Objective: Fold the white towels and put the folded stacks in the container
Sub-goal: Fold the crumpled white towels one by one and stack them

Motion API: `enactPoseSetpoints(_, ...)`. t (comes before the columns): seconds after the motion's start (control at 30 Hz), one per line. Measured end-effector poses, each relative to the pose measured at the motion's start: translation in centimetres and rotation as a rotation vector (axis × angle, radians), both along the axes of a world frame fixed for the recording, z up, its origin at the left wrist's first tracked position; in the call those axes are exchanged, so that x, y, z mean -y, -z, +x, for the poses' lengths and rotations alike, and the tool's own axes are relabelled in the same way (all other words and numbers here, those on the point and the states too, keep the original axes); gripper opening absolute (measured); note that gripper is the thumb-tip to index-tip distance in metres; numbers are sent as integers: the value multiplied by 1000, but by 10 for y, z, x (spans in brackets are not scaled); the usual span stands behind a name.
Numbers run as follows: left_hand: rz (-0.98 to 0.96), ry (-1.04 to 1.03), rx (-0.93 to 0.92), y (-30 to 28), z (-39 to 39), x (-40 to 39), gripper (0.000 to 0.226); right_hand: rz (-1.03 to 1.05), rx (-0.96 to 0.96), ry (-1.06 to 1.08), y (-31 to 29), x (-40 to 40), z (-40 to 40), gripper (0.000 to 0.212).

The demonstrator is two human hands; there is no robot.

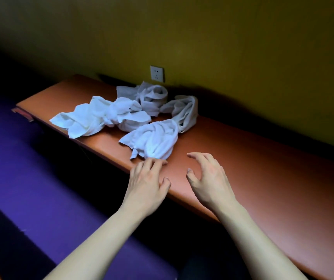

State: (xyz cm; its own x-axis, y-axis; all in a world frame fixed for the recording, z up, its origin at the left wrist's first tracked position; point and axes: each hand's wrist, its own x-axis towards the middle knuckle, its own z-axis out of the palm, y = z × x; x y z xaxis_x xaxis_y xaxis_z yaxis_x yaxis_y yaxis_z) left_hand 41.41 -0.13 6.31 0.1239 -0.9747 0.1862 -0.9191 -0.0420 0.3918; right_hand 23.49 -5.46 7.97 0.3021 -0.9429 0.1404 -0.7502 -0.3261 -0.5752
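Several crumpled white towels lie on a long orange table [242, 158]. The nearest towel [154, 138] is bunched at the front. A knotted towel [101, 116] lies to its left, and two more towels [152, 96] [184, 110] sit near the wall. My left hand [148, 182] hovers at the table's front edge, fingertips just short of the nearest towel's corner, fingers loosely bent and holding nothing. My right hand [206, 178] hovers over bare table to the right of that towel, fingers spread and curved, empty. No container is in view.
A yellow wall runs behind the table with a white power socket [157, 73] above the towels. A purple surface [41, 188] fills the lower left, below the table's front edge. A dark gap lies between the two.
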Motion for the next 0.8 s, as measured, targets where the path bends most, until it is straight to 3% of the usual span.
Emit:
enactPoseSetpoints(0.1,48,7,29,22,15,40,52,41,-13,-11,15,23,12,43)
enactPoseSetpoints(0.3,273,-21,165,69,45,123,93,97,-36,-2,43,52,14,41)
enactPoseSetpoints(0.37,342,18,87,86,53,140,88,111,-48,14,52,56,7,41)
enactPoseSetpoints(0.43,361,63,24,96,57,145,67,138,-62,28,58,57,0,42)
enactPoseSetpoints(0.57,238,168,24,101,45,124,33,160,-95,46,71,57,-15,46)
enactPoseSetpoints(0.73,212,419,-103,102,-18,73,41,132,-122,-9,91,50,-35,62)
enactPoseSetpoints(0.8,244,455,-119,98,-44,63,48,89,-208,16,98,43,-49,52)
